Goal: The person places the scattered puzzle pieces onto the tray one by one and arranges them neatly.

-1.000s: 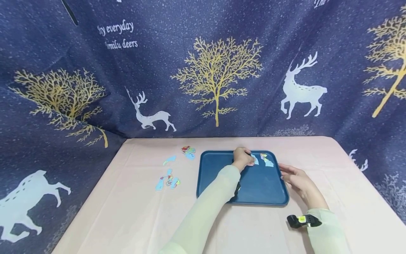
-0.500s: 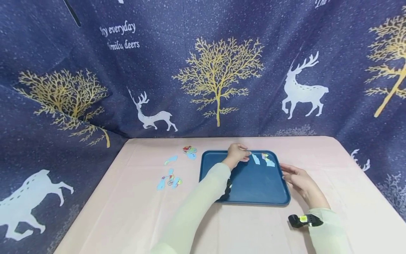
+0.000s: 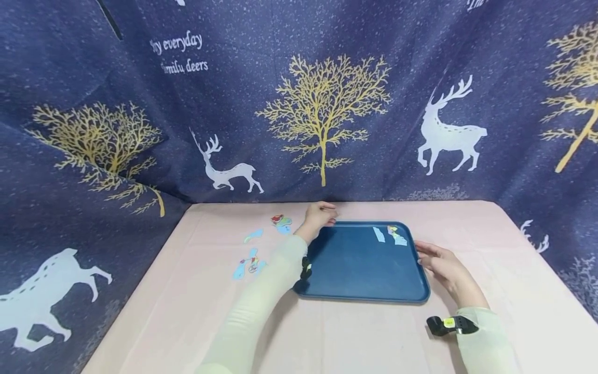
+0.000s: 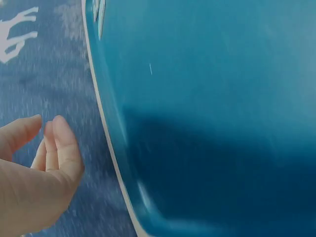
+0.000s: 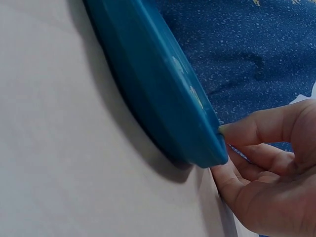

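A dark blue tray lies on the table. Two flat puzzle pieces are in its far right part: a narrow light blue piece and a blue piece with a multicoloured print. My left hand is over the tray's far left corner, holding nothing. In the left wrist view that left hand has loosely bent fingers, apart from the tray rim. My right hand is at the tray's right side. Seen from the right wrist, the right hand pinches the tray's edge between thumb and fingers.
More puzzle pieces lie left of the tray: a colourful cluster, a thin blue piece and a group nearer the front, partly covered by the left sleeve. A patterned blue cloth hangs behind the pink-covered table.
My left hand has moved left across the tray's far side, away from the two pieces, which now show fully. My right hand stays at the tray's right edge.
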A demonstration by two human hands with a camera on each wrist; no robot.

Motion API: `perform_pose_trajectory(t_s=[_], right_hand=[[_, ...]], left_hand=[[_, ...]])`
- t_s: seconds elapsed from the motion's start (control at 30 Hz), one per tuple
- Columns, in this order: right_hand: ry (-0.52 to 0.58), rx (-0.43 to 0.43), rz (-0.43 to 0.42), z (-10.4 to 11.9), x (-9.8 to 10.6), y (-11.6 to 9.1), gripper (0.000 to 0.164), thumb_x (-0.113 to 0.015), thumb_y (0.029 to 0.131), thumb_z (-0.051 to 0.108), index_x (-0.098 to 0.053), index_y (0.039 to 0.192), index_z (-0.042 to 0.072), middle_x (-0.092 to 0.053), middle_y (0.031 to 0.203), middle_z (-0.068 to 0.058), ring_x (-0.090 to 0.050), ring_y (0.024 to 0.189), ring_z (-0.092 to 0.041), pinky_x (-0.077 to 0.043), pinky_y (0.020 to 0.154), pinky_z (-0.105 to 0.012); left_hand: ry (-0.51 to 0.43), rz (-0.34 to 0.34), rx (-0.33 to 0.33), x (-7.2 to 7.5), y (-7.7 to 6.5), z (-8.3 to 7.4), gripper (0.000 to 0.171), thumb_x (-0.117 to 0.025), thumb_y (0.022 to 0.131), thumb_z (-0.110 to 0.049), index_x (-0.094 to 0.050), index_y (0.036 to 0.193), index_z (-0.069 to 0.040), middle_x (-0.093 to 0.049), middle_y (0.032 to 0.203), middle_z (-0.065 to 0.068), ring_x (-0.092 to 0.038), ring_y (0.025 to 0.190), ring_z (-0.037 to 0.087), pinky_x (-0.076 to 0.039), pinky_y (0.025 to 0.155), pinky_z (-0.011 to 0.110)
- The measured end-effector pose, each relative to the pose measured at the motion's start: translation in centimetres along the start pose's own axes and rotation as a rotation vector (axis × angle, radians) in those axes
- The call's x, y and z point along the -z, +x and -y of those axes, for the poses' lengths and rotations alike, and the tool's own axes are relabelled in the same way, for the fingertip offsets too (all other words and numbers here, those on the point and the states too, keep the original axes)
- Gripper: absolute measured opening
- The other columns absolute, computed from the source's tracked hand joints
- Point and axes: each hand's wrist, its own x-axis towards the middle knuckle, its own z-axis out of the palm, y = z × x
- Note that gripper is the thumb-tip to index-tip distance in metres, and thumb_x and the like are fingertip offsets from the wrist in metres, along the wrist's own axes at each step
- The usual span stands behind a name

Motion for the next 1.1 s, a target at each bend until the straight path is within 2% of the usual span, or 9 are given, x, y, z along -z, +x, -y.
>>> perform_pose_trajectory(t_s=[0.07, 0.13, 0.23, 0.3, 0.37, 0.63, 0.83, 1.1], right_hand=[[0.002, 0.008, 0.005, 0.0, 0.1, 0.0, 0.071, -0.049, 0.086, -0.005, -0.019, 0.151, -0.002, -0.019, 0.153, -0.028, -0.022, 0.138, -0.045, -0.009, 0.108, -0.072], [0.001, 0.013, 0.004, 0.0, 0.0, 0.0, 0.071, -0.049, 0.086, -0.005, -0.019, 0.15, -0.002, -0.02, 0.153, -0.028, -0.023, 0.138, -0.045, -0.011, 0.109, -0.072], [0.0, 0.01, 0.002, 0.0, 0.0, 0.0, 0.072, -0.049, 0.085, -0.005, -0.019, 0.151, -0.002, -0.02, 0.153, -0.028, -0.023, 0.138, -0.045, -0.011, 0.109, -0.071], [0.0, 0.014, 0.002, 0.0, 0.1, 0.0, 0.072, -0.049, 0.086, -0.004, -0.019, 0.151, -0.002, -0.02, 0.153, -0.028, -0.023, 0.138, -0.045, -0.012, 0.11, -0.07], [0.005, 0.011, 0.001, 0.0, 0.1, 0.0, 0.072, -0.049, 0.086, -0.004, -0.019, 0.151, -0.002, -0.02, 0.153, -0.028, -0.022, 0.139, -0.045, -0.01, 0.11, -0.07], [-0.01, -0.016, 0.003, 0.1, 0.1, -0.1, 0.072, -0.049, 0.086, -0.003, -0.019, 0.151, 0.0, -0.018, 0.154, -0.026, -0.019, 0.139, -0.047, -0.005, 0.106, -0.075], [-0.015, -0.007, 0.005, 0.0, 0.1, -0.3, 0.073, -0.049, 0.085, -0.003, -0.019, 0.151, 0.0, -0.02, 0.153, -0.027, -0.024, 0.138, -0.046, -0.01, 0.108, -0.073], [-0.013, -0.015, -0.004, 0.0, 0.0, -0.2, 0.072, -0.05, 0.085, -0.002, -0.02, 0.151, 0.001, -0.019, 0.154, -0.026, -0.021, 0.139, -0.047, -0.005, 0.106, -0.076]], left_hand=[[-0.002, -0.029, -0.009, 1.3, 0.1, 0.0, 0.028, -0.063, 0.09, -0.001, -0.064, 0.117, 0.004, -0.066, 0.108, 0.027, -0.065, 0.097, 0.041, -0.055, 0.088, 0.048], [-0.007, -0.055, -0.02, 2.7, -0.1, -0.2, 0.026, -0.063, 0.09, 0.0, -0.064, 0.115, 0.005, -0.066, 0.105, 0.027, -0.068, 0.084, 0.034, -0.056, 0.087, 0.046], [-0.003, -0.107, -0.028, 4.5, 0.0, 0.1, 0.027, -0.063, 0.09, 0.001, -0.064, 0.116, 0.006, -0.067, 0.105, 0.026, -0.067, 0.084, 0.033, -0.056, 0.087, 0.046], [0.008, -0.138, -0.027, 5.7, 0.1, 0.2, 0.029, -0.062, 0.09, 0.001, -0.062, 0.118, 0.007, -0.065, 0.108, 0.028, -0.066, 0.089, 0.038, -0.055, 0.088, 0.048], [0.029, -0.173, -0.027, 6.9, 0.7, 0.7, 0.031, -0.062, 0.09, 0.001, -0.061, 0.12, 0.007, -0.063, 0.113, 0.029, -0.062, 0.102, 0.043, -0.053, 0.091, 0.05], [0.022, -0.27, -0.018, 11.0, 0.8, 2.4, 0.032, -0.057, 0.092, 0.002, -0.056, 0.123, 0.011, -0.059, 0.116, 0.03, -0.06, 0.105, 0.041, -0.053, 0.093, 0.045], [0.065, -0.339, 0.001, 12.6, 0.7, 3.5, 0.033, -0.055, 0.09, 0.006, -0.057, 0.122, 0.011, -0.059, 0.119, 0.03, -0.06, 0.108, 0.041, -0.054, 0.093, 0.042], [0.137, -0.358, 0.102, 13.0, 0.8, 4.2, 0.035, -0.059, 0.088, 0.006, -0.06, 0.124, 0.006, -0.061, 0.117, 0.023, -0.062, 0.104, 0.034, -0.056, 0.085, 0.035]])
